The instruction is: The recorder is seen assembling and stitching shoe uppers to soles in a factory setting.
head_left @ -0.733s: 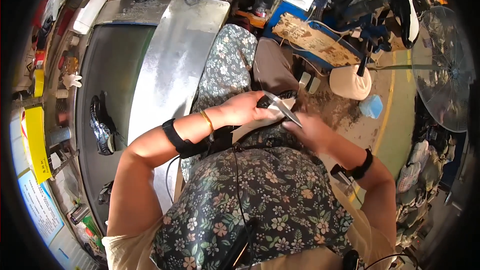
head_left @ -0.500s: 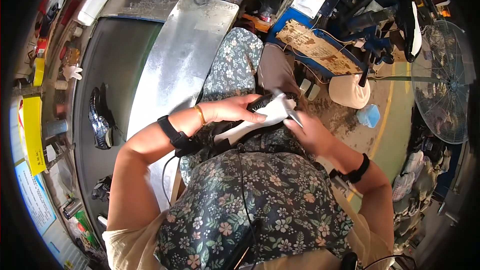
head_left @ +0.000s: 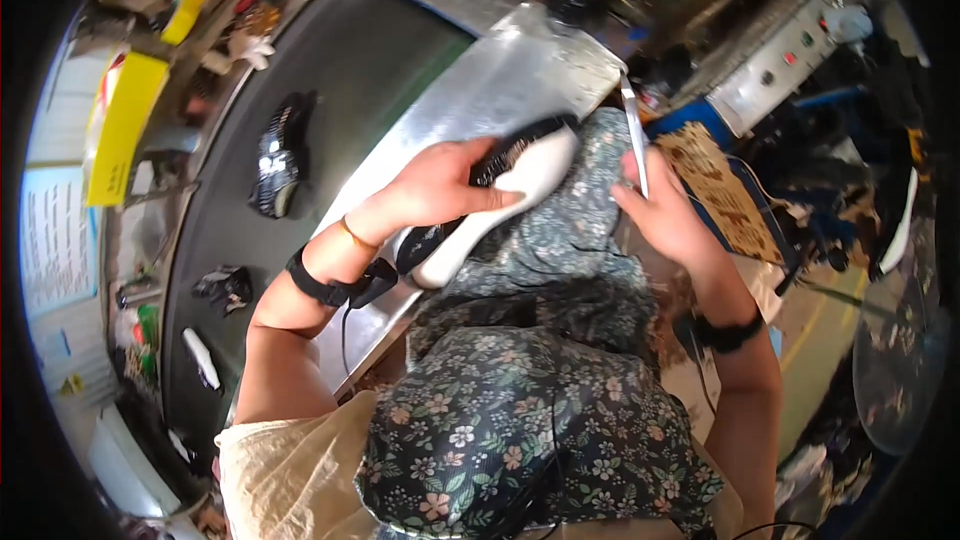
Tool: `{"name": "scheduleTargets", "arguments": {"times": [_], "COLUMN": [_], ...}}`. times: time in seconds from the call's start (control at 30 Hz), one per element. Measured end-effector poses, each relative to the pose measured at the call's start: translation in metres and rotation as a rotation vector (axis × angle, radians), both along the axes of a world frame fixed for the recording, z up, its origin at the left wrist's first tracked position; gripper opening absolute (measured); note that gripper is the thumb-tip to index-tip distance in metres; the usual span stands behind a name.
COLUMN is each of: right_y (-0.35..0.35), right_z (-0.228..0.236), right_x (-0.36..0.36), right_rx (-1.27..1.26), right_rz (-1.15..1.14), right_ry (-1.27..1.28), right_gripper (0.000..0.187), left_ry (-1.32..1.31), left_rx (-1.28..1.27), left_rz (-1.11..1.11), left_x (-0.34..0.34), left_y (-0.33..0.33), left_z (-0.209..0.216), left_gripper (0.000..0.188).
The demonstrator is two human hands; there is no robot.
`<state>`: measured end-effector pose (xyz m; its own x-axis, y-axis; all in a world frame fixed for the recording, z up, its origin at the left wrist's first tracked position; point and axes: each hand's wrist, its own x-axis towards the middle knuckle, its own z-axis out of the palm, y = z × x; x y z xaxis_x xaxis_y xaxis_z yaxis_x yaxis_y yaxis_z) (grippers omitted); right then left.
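My left hand (head_left: 440, 185) grips a black shoe (head_left: 422, 242) with a white sole (head_left: 540, 168), its thumb pressing on the sole and its fingers on the upper. The sole is turned up toward me, and the shoe slants over my lap beside the metal plate. To the right, apart from the shoe, my right hand (head_left: 668, 218) is closed around a slim silver metal tool (head_left: 633, 118) that points away from me. Blur keeps the tool's exact kind from showing.
Left of the bare metal plate (head_left: 460, 90) runs a dark belt (head_left: 350, 50) carrying a glossy black shoe (head_left: 280, 155) and a white sole (head_left: 201, 358). A blue machine with a rusty panel (head_left: 725, 190) stands at the right, and a fan (head_left: 900, 370) beyond it.
The view has swung round to the right. My left hand has carried the shoe toward the metal plate. My right hand, with the tool, has drawn away from the sole.
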<state>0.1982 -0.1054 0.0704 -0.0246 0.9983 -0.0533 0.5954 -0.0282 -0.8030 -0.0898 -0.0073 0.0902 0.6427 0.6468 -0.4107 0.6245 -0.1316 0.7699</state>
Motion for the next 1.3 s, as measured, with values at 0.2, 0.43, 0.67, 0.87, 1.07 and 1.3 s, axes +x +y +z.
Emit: {"name": "scheduleTargets", "arguments": {"times": [0.2, 0.43, 0.67, 0.87, 1.07, 1.3], "right_y": [0.116, 0.048, -0.099, -0.130, -0.102, -0.062], "right_z": [-0.104, 0.002, 0.146, 0.081, 0.034, 0.062], "right_x": [-0.073, 0.126, 0.419, 0.382, 0.132, 0.007], "right_rx": [-0.112, 0.313, -0.030, 0.466, 0.600, 0.368], "right_rz": [0.016, 0.028, -0.910, -1.043, -0.573, -0.063], "right_ry": [-0.211, -0.350, -1.467, -1.211, -0.106, 0.440], "right_gripper": [0.040, 0.046, 0.057, 0.079, 0.085, 0.106], "left_ry": [0.824, 0.225, -0.127, -0.383, -0.893, -1.026], "left_rx": [1.010, 0.806, 0.578, 0.421, -0.305, -0.475], "left_rz": [-0.396, -0.037, 0.102, 0.040, 0.198, 0.563], "left_x": [-0.018, -0.035, -0.006, 0.062, 0.167, 0.139], "left_y": [-0.055, -0.096, -0.103, -0.085, -0.070, -0.026], "left_z": [-0.088, -0.133, -0.114, -0.076, -0.020, 0.019], "left_gripper": [0.060, 0.043, 0.034, 0.029, 0.052, 0.051]}}
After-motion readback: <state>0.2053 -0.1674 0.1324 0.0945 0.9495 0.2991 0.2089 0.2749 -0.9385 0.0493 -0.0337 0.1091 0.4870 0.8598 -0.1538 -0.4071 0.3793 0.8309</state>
